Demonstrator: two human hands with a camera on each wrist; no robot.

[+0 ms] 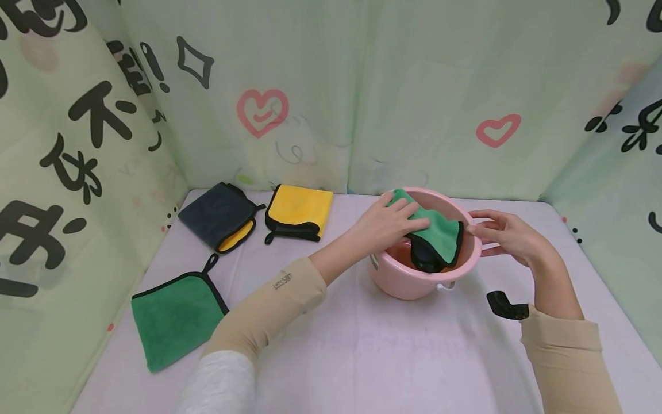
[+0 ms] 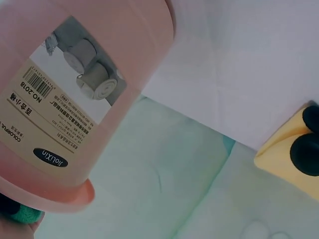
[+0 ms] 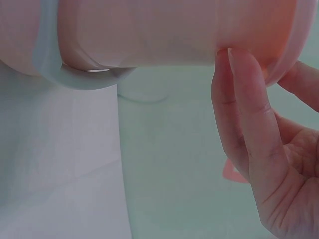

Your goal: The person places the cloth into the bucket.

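Note:
A pink bucket (image 1: 408, 283) stands at the back of the table, right of the middle. My left hand (image 1: 389, 225) holds a green cloth with black edging (image 1: 442, 237) at the bucket's mouth, its fingers lying across the cloth. Part of that cloth hangs down inside the rim. On the other side, my right hand (image 1: 509, 237) pinches the bucket's right rim, the thumb on top and fingers against the outer wall. In the right wrist view, the fingertips (image 3: 241, 64) touch the wall just under the rim. A printed label (image 2: 65, 94) shows on the bucket in the left wrist view.
Left of the bucket lie a folded yellow cloth (image 1: 300, 210), a dark grey cloth (image 1: 217, 213) with a yellow underside, and another green cloth (image 1: 176, 319) near my left forearm. Printed curtains (image 1: 414, 103) enclose the white-covered table (image 1: 372, 356) at the back and sides.

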